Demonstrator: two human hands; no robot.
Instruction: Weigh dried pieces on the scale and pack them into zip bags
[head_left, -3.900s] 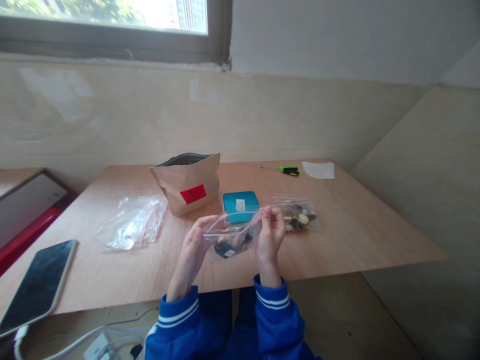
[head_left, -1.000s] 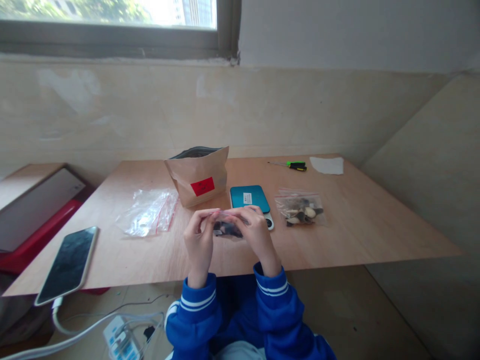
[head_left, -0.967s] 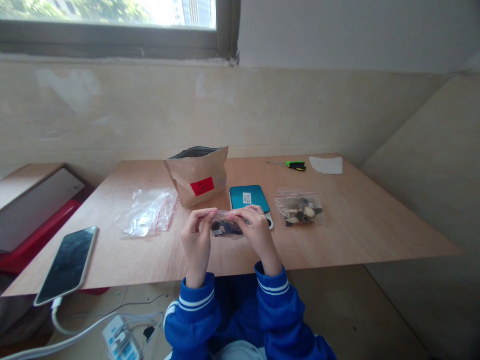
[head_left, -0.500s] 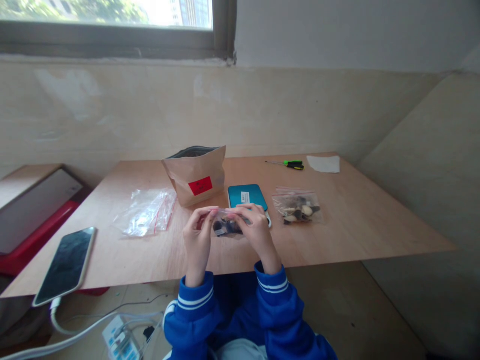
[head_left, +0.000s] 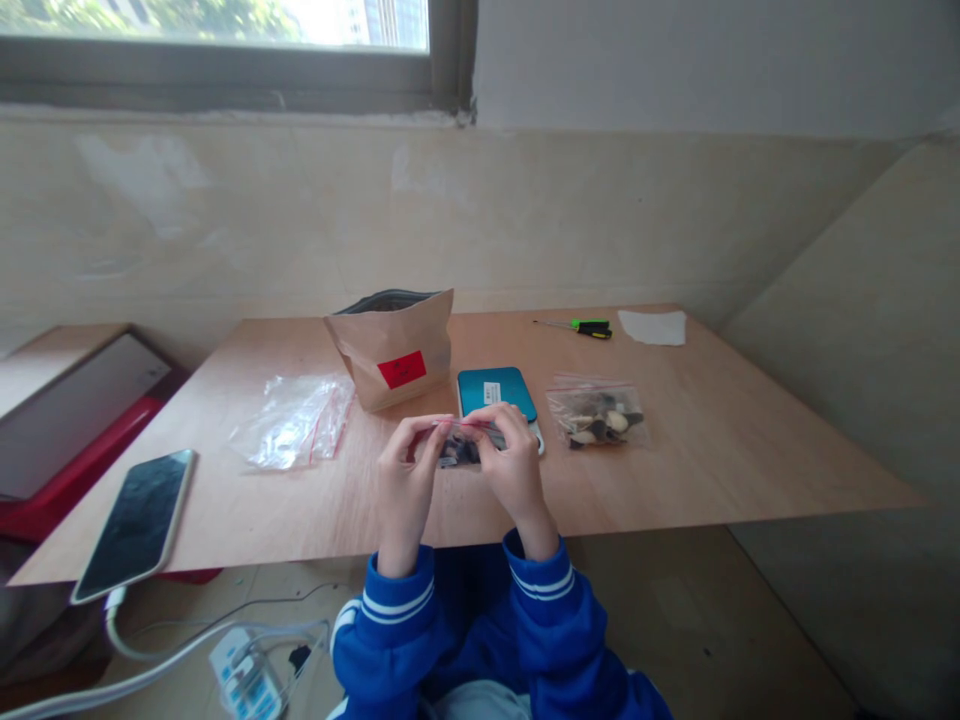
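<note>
Both my hands hold a small clear zip bag with dark pieces inside, just above the near part of the wooden table. My left hand pinches the bag's top edge on the left side. The fingers of my right hand press together along the same red-lined top edge on the right. Right behind the bag lies a teal flat box. A second filled zip bag rests on the table to the right.
A brown paper pouch with a red label stands open at the middle. Empty clear bags lie left of it. A phone sits at the near left edge, a screwdriver and white paper at the far right.
The bag's mouth, held open 3.9 s ago, is now pinched flat. Over the last second my fingers have drawn closer together along the top edge.
</note>
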